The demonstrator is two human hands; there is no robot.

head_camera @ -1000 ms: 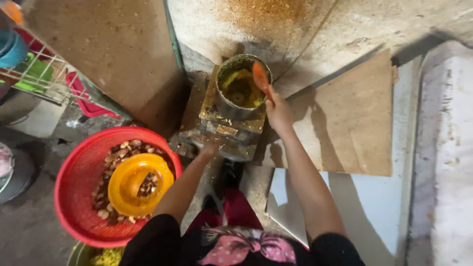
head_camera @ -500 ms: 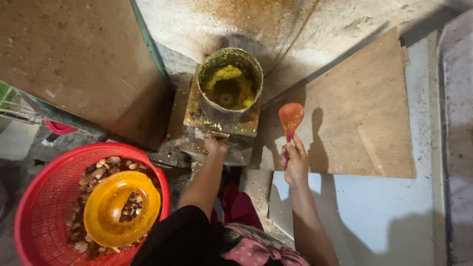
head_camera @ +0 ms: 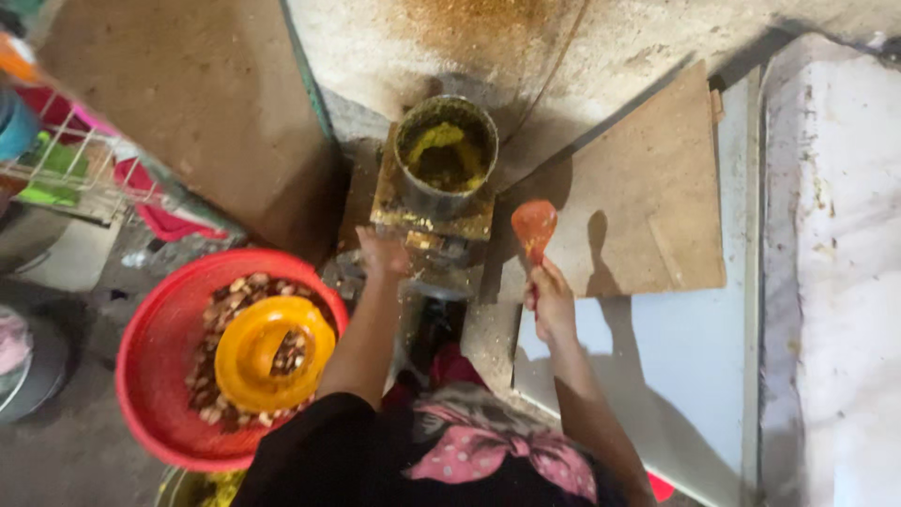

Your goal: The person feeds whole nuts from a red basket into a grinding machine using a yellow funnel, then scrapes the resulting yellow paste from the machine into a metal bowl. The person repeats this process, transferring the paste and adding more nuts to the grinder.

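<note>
A metal grinder (head_camera: 434, 216) stands ahead of me, its round hopper (head_camera: 447, 150) holding yellow-green paste. My right hand (head_camera: 551, 299) grips the handle of an orange spoon (head_camera: 533, 225), held upright to the right of the hopper, clear of it. My left hand (head_camera: 382, 253) rests against the grinder's lower front left, fingers curled on a part I cannot make out. A red basin (head_camera: 155, 357) at my left holds brown chopped pieces and a yellow bowl (head_camera: 272, 352) with a few pieces in it.
A brown board (head_camera: 648, 197) leans on the wall at right, above a white panel (head_camera: 666, 376). A wire rack (head_camera: 75, 178) with coloured items sits far left. A grey pot (head_camera: 28, 361) is at the left edge. The wall behind is stained yellow.
My right hand has lifted the orange spoon out of the hopper and drawn it back to the right. My left hand stays at the grinder's front.
</note>
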